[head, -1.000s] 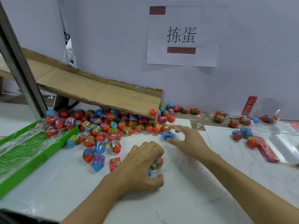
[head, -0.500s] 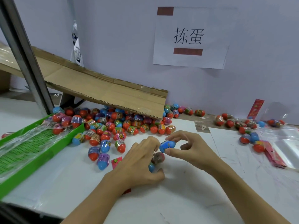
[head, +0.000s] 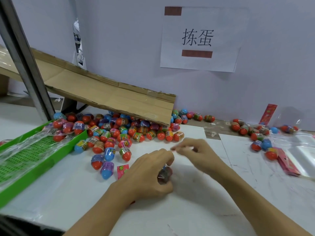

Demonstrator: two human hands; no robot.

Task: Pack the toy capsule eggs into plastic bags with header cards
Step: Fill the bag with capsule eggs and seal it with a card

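Left hand [head: 150, 174], knuckles up on the white tabletop [head: 196, 210], fingers curled round a small clear plastic bag with capsule eggs inside [head: 164, 173]; contents blurred, number of eggs not possible to tell. Right hand [head: 196, 154] just beside it on the far right side, fingertips [head: 175, 149] pinched narrow at the left hand's fingertips, seemingly on the upper edge of the bag or on something small and reddish; motion blur there, so cannot tell what exactly is held.

Relation that matters for the coming move: bag mouth seemingly pointing up and away, towards the right hand, so probably filling from the far right side while the left hand holds the bag.

Loose pile of orange, blue and purple plastic capsule eggs [head: 122, 135] lying beyond both hands, to the far left, under the lower end of the brown cardboard ramp [head: 109, 97]. Nearest pile eggs, such as the orange ones at the pile's right end, closer to the right hand, and only this hand is free to reach. Most eggs lying on their side, long axes in mixed directions.

Red header cards [head: 286, 165] and flat clear bags [head: 305, 150] well apart on the right, also on the right hand's side.
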